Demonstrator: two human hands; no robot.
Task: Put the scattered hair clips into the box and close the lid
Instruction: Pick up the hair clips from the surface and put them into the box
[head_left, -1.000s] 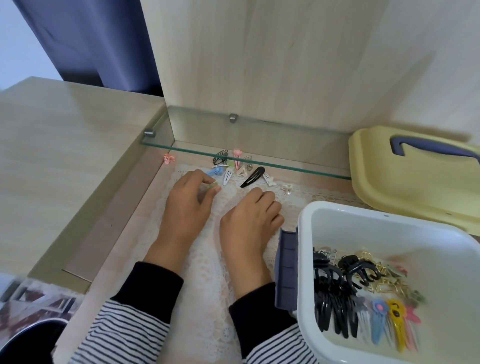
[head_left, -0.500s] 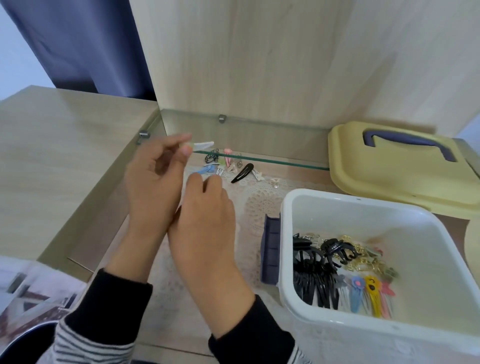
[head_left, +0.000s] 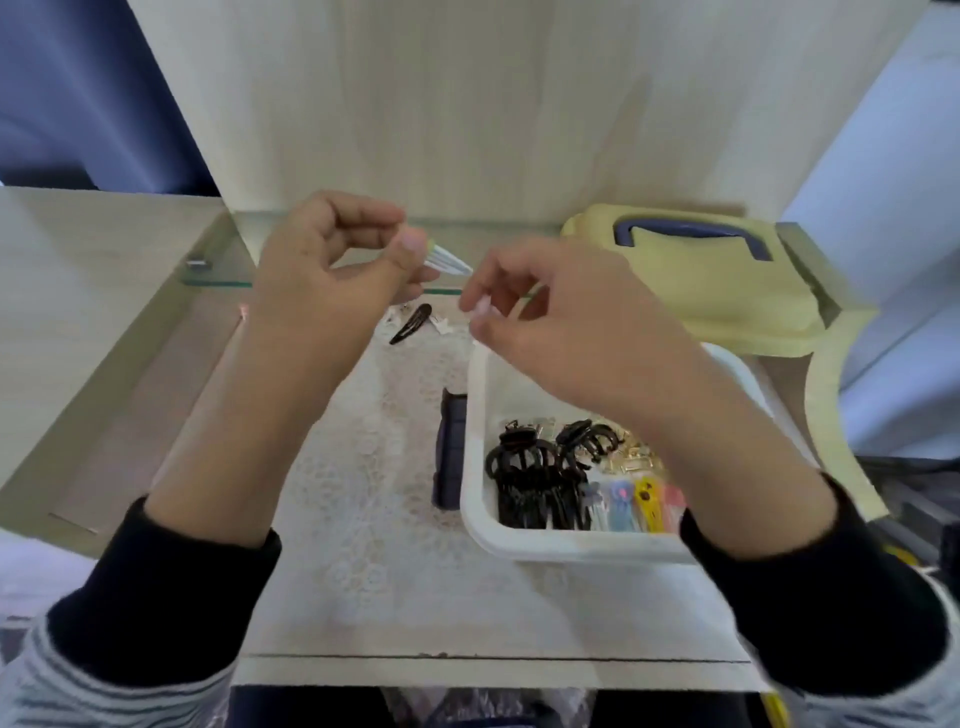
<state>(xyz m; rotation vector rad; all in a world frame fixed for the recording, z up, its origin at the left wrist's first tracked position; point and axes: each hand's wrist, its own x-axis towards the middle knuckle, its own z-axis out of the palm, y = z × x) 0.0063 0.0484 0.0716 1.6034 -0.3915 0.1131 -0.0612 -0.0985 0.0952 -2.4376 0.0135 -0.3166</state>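
Note:
My left hand (head_left: 322, 280) is raised above the lace mat and pinches a pale snap hair clip (head_left: 448, 259) between thumb and fingers, tip pointing right. My right hand (head_left: 571, 322) hovers over the white box (head_left: 571, 545), its curled fingertips just below the clip's tip; whether they hold anything is unclear. Several black claw clips (head_left: 540, 467) and coloured snap clips (head_left: 634, 499) lie in the box. A black snap clip (head_left: 410, 323) and small pale clips beside it lie on the mat, partly hidden by my left hand. The yellow lid (head_left: 727, 301) with a blue handle lies behind the box.
A lace mat (head_left: 374, 467) covers the recessed desk surface. A glass shelf (head_left: 218, 265) runs along the back under a wooden panel. A dark blue latch (head_left: 449, 452) sticks out from the box's left side. The raised desk top lies to the left.
Both hands have lifted off the mat; the left one picked up the pale clip and carried it rightward. The right hand moved over the box, up to the clip's tip.

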